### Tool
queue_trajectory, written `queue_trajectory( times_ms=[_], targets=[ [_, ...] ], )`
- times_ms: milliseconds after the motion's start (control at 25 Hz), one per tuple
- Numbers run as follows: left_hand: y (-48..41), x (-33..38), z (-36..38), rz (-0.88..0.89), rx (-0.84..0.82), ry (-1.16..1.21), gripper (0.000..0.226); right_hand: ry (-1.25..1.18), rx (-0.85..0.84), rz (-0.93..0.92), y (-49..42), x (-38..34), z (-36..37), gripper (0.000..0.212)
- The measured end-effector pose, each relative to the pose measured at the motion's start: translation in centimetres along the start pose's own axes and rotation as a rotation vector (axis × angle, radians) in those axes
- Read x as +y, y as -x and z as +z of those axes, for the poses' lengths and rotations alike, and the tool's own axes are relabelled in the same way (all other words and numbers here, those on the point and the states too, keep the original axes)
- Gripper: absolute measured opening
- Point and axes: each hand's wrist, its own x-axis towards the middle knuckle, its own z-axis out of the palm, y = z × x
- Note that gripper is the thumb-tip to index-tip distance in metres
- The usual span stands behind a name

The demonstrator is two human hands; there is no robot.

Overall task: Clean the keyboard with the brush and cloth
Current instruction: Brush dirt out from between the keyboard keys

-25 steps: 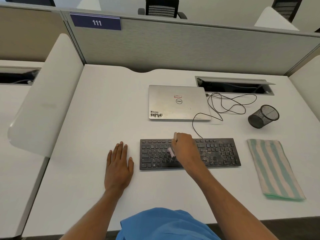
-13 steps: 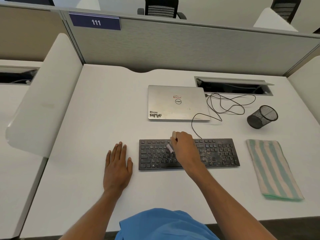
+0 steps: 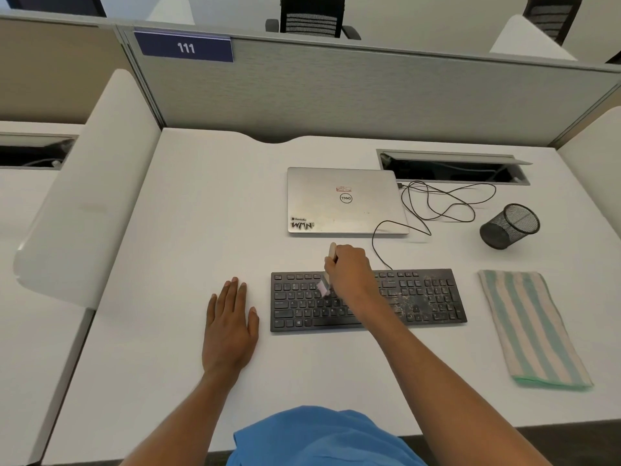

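A black keyboard (image 3: 420,301) lies on the white desk (image 3: 188,210), its right half speckled with pale dust. My right hand (image 3: 349,274) grips a small brush (image 3: 323,288) over the keyboard's upper middle. The pale bristles touch the keys, and the handle end sticks up behind my fist. My left hand (image 3: 230,322) rests flat on the desk just left of the keyboard, fingers straight. A folded green-and-white striped cloth (image 3: 531,327) lies to the keyboard's right.
A closed silver laptop (image 3: 346,200) sits behind the keyboard, with a black cable (image 3: 437,203) looping to an open cable slot (image 3: 453,168). A black mesh cup (image 3: 509,225) lies tipped at the right. Grey partitions stand behind the desk, white dividers at its sides.
My right hand has moved the brush from the lower key rows up toward the keyboard's far edge. My left hand has stayed flat on the desk.
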Motion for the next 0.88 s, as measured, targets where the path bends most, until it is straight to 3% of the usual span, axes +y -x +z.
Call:
queue_trajectory(
  times_ms=[160, 360, 600, 760, 880],
  targets=[
    [-0.1, -0.1, 0.0, 0.0, -0.001, 0.008, 0.065, -0.172, 0.081, 0.028, -0.4, 0.3, 0.1, 0.028],
    [-0.1, -0.2, 0.0, -0.008, -0.011, -0.002, 0.065, -0.036, 0.063, 0.033, -0.1, 0.7, 0.2, 0.025],
    [-0.1, -0.2, 0.0, -0.009, -0.006, 0.012, 0.065, -0.205, 0.105, 0.009, -0.1, 0.7, -0.2, 0.03],
    [0.1, -0.2, 0.0, -0.011, -0.008, 0.006, 0.065, -0.277, -0.121, -0.112, 0.2, -0.4, -0.7, 0.02],
    [-0.1, -0.1, 0.0, -0.007, -0.001, 0.012, 0.065, -0.033, -0.171, -0.211, -0.1, -0.6, -0.4, 0.016]
  ],
)
